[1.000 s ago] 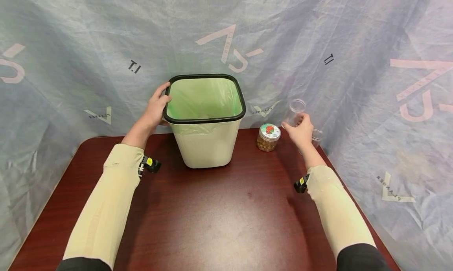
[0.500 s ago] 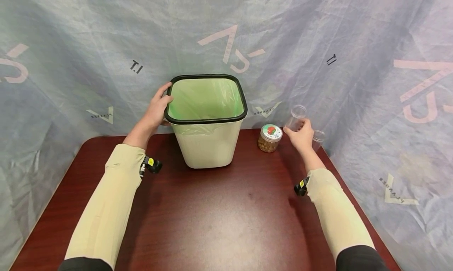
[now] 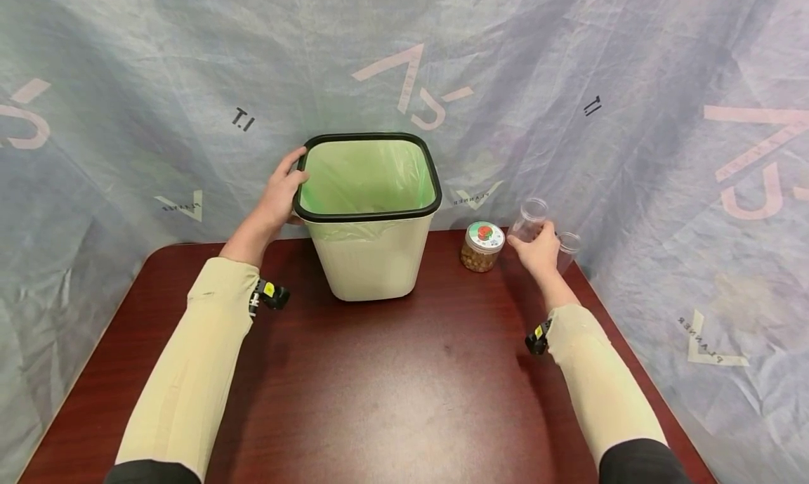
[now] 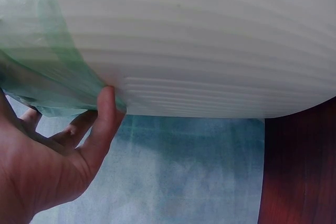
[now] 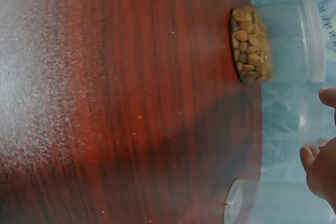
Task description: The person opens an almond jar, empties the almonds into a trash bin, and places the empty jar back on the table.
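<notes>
Two hands are busy: the bin (image 3: pixel 369 217), at the far middle of the worktop (image 3: pixel 379 386), is gripped by the left hand (image 3: pixel 278 196). A clear cup (image 3: pixel 528 219) is held by the right hand (image 3: pixel 536 249). The nut jar (image 3: pixel 482 246) just beside it could be bumped over.

A dark red-brown wooden surface (image 3: pixel 392 386) with rounded corners fills the lower part of the head view; soft light reflects off its middle. A wrinkled pale blue-grey sheet (image 3: pixel 158 69) printed with pink and white letters hangs behind and on both sides.
</notes>
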`<state>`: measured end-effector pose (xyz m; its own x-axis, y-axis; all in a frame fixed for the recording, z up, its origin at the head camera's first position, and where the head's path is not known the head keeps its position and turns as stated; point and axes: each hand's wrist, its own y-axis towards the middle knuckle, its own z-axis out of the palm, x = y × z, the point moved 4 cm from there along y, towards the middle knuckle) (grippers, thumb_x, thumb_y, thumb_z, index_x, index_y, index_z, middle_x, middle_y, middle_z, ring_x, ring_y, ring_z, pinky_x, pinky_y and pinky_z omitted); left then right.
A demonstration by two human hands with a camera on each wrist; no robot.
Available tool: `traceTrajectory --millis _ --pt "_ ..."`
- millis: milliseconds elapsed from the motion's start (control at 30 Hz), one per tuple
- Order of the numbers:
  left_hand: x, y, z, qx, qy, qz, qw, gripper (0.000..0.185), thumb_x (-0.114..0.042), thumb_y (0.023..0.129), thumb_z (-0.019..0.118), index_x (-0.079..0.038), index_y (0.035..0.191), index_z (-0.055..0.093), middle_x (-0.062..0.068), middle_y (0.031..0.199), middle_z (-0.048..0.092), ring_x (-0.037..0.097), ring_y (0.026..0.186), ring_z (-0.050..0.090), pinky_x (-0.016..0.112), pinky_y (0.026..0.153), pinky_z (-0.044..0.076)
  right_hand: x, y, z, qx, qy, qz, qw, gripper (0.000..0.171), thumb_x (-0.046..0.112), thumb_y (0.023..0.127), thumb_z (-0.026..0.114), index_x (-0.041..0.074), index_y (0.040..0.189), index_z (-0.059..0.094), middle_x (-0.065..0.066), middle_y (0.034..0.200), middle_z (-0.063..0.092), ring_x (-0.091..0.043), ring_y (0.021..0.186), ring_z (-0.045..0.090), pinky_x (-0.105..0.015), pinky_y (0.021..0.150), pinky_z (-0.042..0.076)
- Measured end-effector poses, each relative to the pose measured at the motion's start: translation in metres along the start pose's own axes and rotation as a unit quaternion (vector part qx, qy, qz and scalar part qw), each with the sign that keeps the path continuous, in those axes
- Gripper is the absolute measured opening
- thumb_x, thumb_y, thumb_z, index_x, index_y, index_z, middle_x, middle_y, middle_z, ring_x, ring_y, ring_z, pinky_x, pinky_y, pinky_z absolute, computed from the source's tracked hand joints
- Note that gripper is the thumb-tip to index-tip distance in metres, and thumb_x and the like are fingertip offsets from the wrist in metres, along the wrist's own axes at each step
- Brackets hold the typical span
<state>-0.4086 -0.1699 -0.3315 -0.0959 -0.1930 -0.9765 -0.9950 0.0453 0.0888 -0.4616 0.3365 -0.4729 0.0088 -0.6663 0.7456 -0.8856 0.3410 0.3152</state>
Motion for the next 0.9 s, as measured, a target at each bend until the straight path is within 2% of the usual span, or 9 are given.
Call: traceTrajectory --millis 267,467,900 --pt "0.001 0.002 0.000 0.003 -0.004 -0.001 1.0000 0.058 -0.030 0.101 0.039 -0.039 0.155 0.020 0.014 0.146 0.034 0.016 0.068 0.059 0.043 0.054 0.053 -0.007 -0.004 0.005 0.004 -0.004 0.008 1.000 0.067 0.026 0.079 0.080 -0.004 0.127 0.043 -0.027 0.123 0.054 -0.039 0.112 0.053 -0.047 0.095 0.043" --pt "-0.001 0.000 0.000 -0.001 -0.003 -0.001 1.0000 0.057 -0.031 0.101 0.040 -0.038 0.155 0.022 0.014 0.146 0.035 0.020 0.073 0.060 0.043 0.055 0.053 -0.013 -0.009 0.008 0.011 -0.016 0.027 0.999 0.069 0.029 0.079 0.080 -0.002 0.129 0.043 -0.025 0.126 0.054 -0.040 0.119 0.050 -0.048 0.099 0.041" --pt "-0.001 -0.001 0.000 0.000 -0.005 0.000 1.0000 0.057 -0.031 0.102 0.039 -0.037 0.155 0.021 0.014 0.147 0.033 0.023 0.079 0.060 0.043 0.057 0.054 -0.018 -0.014 0.014 0.021 -0.016 0.047 0.999 0.068 0.028 0.078 0.081 0.000 0.128 0.044 -0.023 0.125 0.055 -0.039 0.118 0.051 -0.050 0.097 0.041"
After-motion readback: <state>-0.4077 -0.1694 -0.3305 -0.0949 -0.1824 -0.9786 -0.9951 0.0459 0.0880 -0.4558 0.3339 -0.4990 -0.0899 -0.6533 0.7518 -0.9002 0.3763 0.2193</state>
